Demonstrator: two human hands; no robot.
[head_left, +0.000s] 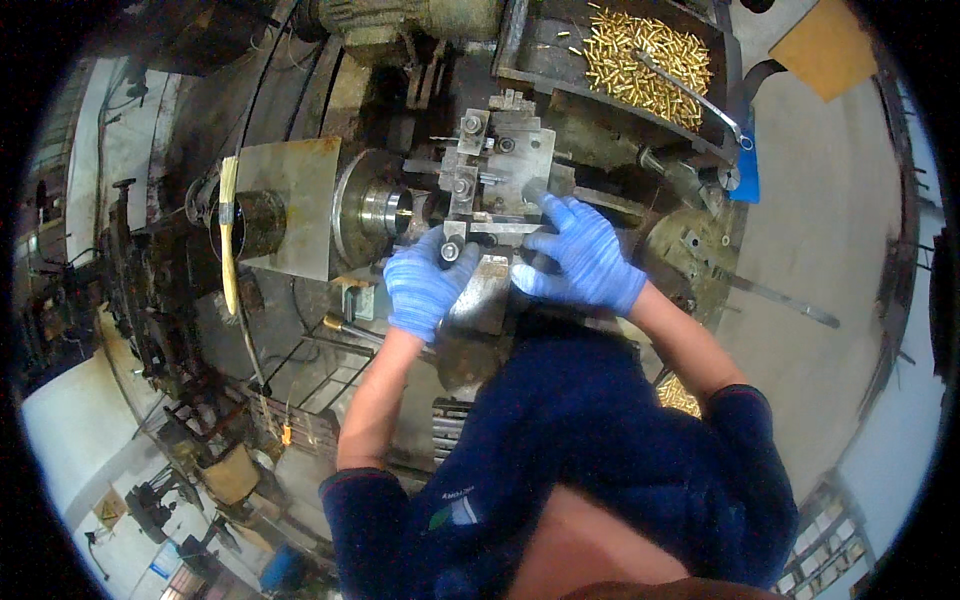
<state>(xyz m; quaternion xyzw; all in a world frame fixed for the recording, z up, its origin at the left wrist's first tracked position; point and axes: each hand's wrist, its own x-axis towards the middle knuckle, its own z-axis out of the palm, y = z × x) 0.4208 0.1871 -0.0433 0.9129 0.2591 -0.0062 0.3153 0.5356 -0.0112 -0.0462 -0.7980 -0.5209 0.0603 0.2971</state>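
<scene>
In a blue striped knit glove, my left hand [420, 288] is at the near left corner of a lathe's steel tool post [515, 170]. Its fingers and thumb are apart on either side of a bolted block [453, 243]; the fingertips are partly hidden. My right hand [585, 255], gloved alike, lies at the right side of the post with fingers spread. One fingertip touches the steel block, and the thumb points left. Left of the post is the round spindle nose [383, 210], with a small brass-coloured spot at its centre.
A metal tray [515, 72] at the back right holds many small brass pieces [640, 65] and a wrench [695, 97]. A brush [229, 235] stands by a sheet-metal guard [300, 205] on the left. A lever [780, 297] reaches out right. More brass pieces [680, 396] show beside my right arm.
</scene>
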